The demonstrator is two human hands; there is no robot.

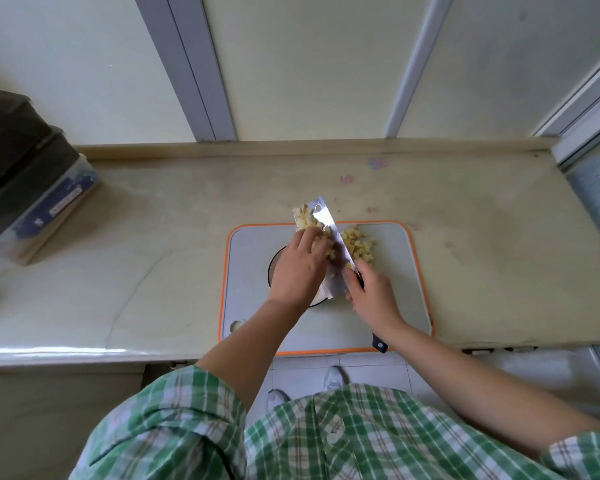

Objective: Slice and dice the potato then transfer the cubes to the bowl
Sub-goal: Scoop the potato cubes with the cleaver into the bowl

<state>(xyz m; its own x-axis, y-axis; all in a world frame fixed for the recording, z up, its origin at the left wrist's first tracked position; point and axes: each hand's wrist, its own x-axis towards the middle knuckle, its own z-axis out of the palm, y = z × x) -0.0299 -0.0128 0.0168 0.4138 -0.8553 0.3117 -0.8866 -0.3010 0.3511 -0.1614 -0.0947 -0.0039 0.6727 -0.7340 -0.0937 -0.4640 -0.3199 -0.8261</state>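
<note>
Green-checked shirt (343, 438) filled the bottom of my view, and both forearms reached out from it over the grey, orange-rimmed cutting board (399, 292), which lay at the near edge of the worktop (153, 254). My right hand (373, 292) was wrapped tight round the handle of the cleaver (326, 220), whose dark butt stuck out behind my wrist. I held the broad blade tilted, its far end raised, so that it served as a scoop. A load of potato cubes (305, 218) sat on its upper face. My left hand (297, 268) lay against that load with the fingers only lightly bent, gripping nothing, there to brace the cubes and sweep them down off the steel. The bowl (273, 268) stood on the board directly beneath that hand, so only arcs of its rim showed on either side of my wrist. I could not tell how much it already held. A second heap of cubes (357, 245) waited on the board just right of the blade, kept apart for a later scoop. I judged the dicing finished and the transfer partly done. The chief risk looked to be cubes slipping off the blade's far end, which reached beyond the board.
</note>
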